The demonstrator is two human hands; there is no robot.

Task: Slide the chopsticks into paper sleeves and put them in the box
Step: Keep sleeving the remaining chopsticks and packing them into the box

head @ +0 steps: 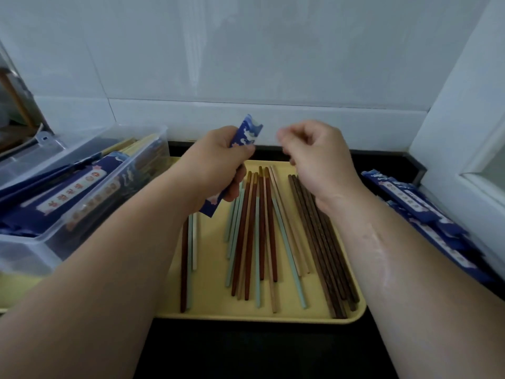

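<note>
Gripped paper sleeve [250, 130] in left hand [218, 160], curled right hand [319, 157] empty beside its top; likely needed mouth spread before feeding matched chopsticks [261, 228].

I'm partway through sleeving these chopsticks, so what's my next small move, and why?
Probably lower the right hand to the yellow tray and pinch up a matching pair of chopsticks. The left hand grips a blue sleeve with no chopstick showing at either end, and the right hand looks empty.
</note>
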